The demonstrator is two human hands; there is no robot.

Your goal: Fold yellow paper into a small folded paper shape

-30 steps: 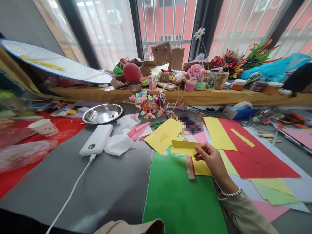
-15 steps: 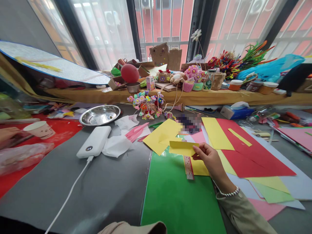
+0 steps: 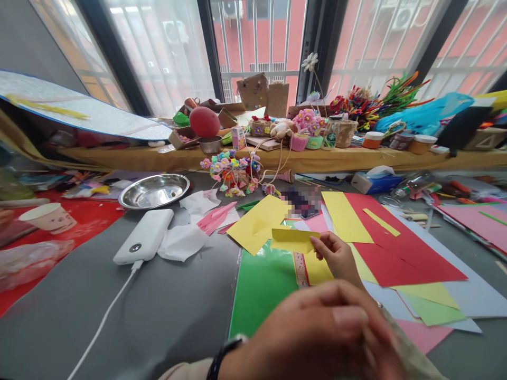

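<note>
My right hand [image 3: 336,256] pinches the right end of a yellow paper strip [image 3: 293,240] between thumb and fingers. The strip is raised over a green sheet [image 3: 261,295], with its far end free. Under it, a patterned ruler [image 3: 301,268] lies beside another piece of yellow paper [image 3: 320,270]; my left hand hides its lower end. Large in the foreground, my left hand [image 3: 312,332] has its fingers curled in with the thumb against them. Whatever it may hold is hidden. A creased yellow sheet [image 3: 257,224] lies just beyond the strip.
Red card [image 3: 407,264] and other coloured papers lie at right. At left are a white power bank [image 3: 144,235] with a cable, a steel plate [image 3: 154,191] and a paper cup [image 3: 51,217]. Pipe-cleaner flowers [image 3: 233,171] stand near the crowded ledge. Part of a person's hand shows at far left.
My left hand has come into view from below and now covers part of the green sheet and my right forearm. The right hand still holds the yellow strip; the view has shifted slightly.
</note>
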